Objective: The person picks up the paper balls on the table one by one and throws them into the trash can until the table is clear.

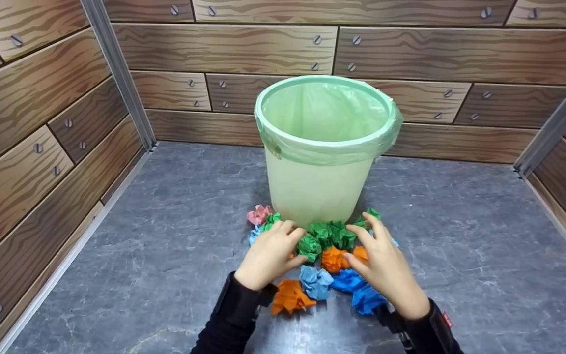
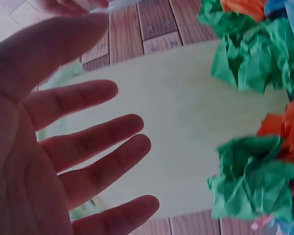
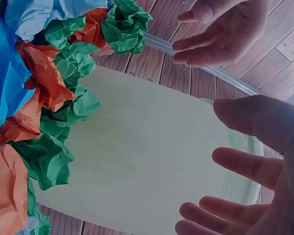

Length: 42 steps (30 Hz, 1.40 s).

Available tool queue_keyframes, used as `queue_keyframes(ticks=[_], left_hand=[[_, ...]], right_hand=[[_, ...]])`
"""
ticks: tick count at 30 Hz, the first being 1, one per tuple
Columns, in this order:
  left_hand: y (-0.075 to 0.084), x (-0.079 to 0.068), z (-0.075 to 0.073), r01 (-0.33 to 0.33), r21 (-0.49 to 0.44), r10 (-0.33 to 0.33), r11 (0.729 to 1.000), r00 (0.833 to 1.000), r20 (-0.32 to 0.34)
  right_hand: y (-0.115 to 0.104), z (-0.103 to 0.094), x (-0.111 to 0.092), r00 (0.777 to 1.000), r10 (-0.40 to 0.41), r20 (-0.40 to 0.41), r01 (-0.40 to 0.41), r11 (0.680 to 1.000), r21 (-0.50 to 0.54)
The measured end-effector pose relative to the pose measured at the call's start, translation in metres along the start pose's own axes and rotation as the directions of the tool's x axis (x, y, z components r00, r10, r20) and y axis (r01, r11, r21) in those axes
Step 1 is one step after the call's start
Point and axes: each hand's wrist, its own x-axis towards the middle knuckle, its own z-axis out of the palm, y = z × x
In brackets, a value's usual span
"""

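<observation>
Crumpled paper balls lie in a heap on the floor before a pale green wastebasket [image 1: 317,189]. Among them are green paper balls [image 1: 308,247], orange paper balls [image 1: 291,296], a light blue one [image 1: 316,282], dark blue ones [image 1: 367,298] and a pink one [image 1: 259,214]. My left hand [image 1: 269,255] hovers over the heap's left side, fingers spread and holding nothing. Opposite it, my right hand [image 1: 386,265] hovers over the right side, also spread and holding nothing. Both wrist views show bare palms beside the basket wall [image 2: 186,127]. Some balls are partly hidden under the hands.
A thin green bag [image 1: 329,110] lines the wastebasket and folds over its rim. Wood-patterned panels [image 1: 224,49] wall in the back and both sides. Grey marbled floor [image 1: 175,221] surrounds the heap and the basket.
</observation>
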Motion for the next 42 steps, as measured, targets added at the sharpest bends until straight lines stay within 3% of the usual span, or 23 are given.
queue_keyframes(ticks=[23, 31, 37, 42], left_hand=[[0.007, -0.001, 0.000, 0.010, -0.008, -0.010, 1.000, 0.999, 0.037], [0.006, -0.003, -0.001, -0.012, -0.006, 0.012, 1.000, 1.000, 0.017], [0.003, -0.003, -0.003, -0.027, -0.007, 0.027, 1.000, 1.000, 0.003], [0.002, -0.002, -0.005, -0.024, 0.020, 0.024, 1.000, 1.000, 0.009]], right_hand=[[-0.003, -0.001, 0.001, 0.999, 0.011, 0.045, -0.011, 1.000, -0.001], [0.000, -0.007, -0.001, 0.999, 0.011, 0.040, -0.011, 1.000, -0.008], [0.005, -0.016, -0.001, 0.996, 0.044, 0.077, -0.045, 0.999, 0.005], [0.010, -0.024, -0.001, 0.984, 0.077, 0.162, -0.074, 0.997, -0.029]])
